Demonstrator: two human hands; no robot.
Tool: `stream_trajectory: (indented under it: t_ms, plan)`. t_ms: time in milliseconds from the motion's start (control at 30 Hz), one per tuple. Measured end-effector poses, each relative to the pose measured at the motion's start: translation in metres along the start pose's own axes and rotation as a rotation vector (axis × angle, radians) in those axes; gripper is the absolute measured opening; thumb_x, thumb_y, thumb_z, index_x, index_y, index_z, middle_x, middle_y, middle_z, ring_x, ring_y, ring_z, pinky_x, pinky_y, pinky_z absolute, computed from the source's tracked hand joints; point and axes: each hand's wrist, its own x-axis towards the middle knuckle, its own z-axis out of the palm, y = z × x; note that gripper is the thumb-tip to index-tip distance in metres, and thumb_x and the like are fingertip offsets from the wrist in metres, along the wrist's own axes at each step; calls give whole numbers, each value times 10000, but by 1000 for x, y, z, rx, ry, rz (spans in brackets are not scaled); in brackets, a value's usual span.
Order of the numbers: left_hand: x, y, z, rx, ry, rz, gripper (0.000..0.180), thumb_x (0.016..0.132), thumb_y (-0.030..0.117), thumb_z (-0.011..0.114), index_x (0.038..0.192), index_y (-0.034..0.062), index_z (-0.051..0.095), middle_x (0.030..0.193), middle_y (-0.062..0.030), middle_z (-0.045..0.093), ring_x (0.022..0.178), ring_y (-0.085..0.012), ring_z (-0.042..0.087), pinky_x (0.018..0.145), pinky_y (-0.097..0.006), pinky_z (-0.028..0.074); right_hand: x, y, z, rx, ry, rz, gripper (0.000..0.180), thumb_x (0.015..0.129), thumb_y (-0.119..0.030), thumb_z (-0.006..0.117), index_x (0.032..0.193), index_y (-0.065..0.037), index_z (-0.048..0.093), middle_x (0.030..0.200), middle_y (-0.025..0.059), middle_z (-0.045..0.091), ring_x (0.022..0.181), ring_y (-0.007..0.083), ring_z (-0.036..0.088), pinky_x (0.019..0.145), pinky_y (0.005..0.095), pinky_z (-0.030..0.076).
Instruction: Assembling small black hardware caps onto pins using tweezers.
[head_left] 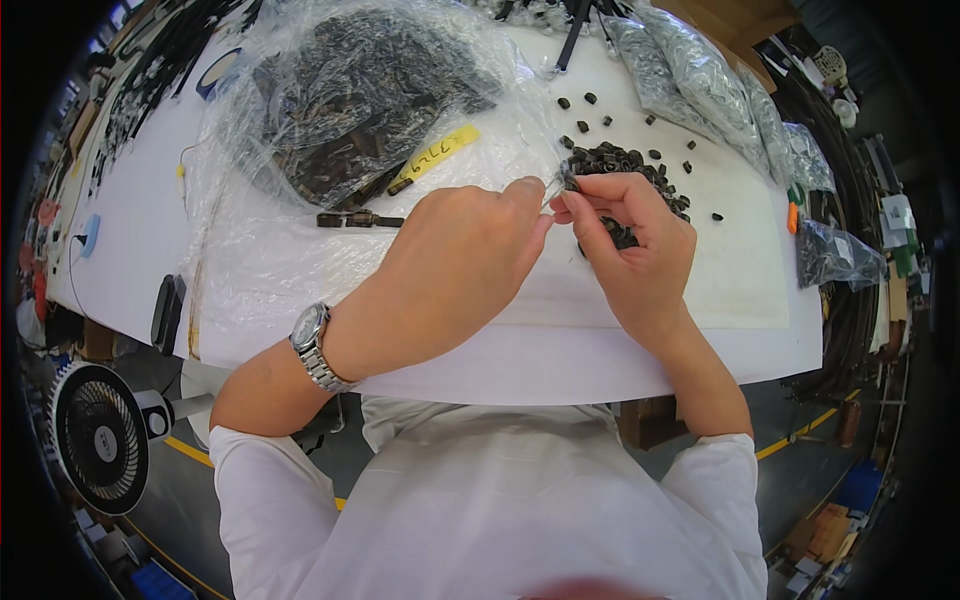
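White shirt [500, 500] nearest; beyond it, the left hand [462, 238] pinches narrowly, on what is unclear, beside 1 small dark piece [569, 180] the right hand [640, 238] grips by the dark pile [612, 160]; a slack pinch could lose it there.

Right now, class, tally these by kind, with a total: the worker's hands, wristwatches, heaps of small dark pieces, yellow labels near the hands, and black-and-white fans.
Hands: 2 (left hand, right hand)
Wristwatch: 1
Heap of small dark pieces: 1
Yellow label: 1
Black-and-white fan: 1
Total: 6
The heap's pieces overlap, so they are not counted singly.
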Motion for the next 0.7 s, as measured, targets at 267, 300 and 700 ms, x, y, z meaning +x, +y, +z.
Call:
stream_trajectory:
  t_ms: [267,300,700]
  plan:
    - [-2,3,-1,73,16,49,265,1008,151,705,1219,-7,675,641,-143,640,567,-323,658,557,-421,510,0,3,2,-23,36,-43,115,957,-13,771,1043,3,697,917,98,795,849,169,809,716,267,599]
    - [-2,4,-2,69,4,42,269,1008,150,704,1223,-9,676,637,-138,637,562,-319,655,556,-421,511,1,3,2,22,33,5,111,964,-17,766,1045,6,695,915,97,796,853,166,810,720,264,600]
    - [-3,3,-2,88,-4,55,256,1022,145,685,1222,-14,665,667,-133,660,586,-308,672,556,-412,511,2,-5,-3,250,-11,228,104,1007,-39,733,1068,22,673,917,102,814,884,155,809,737,229,593]
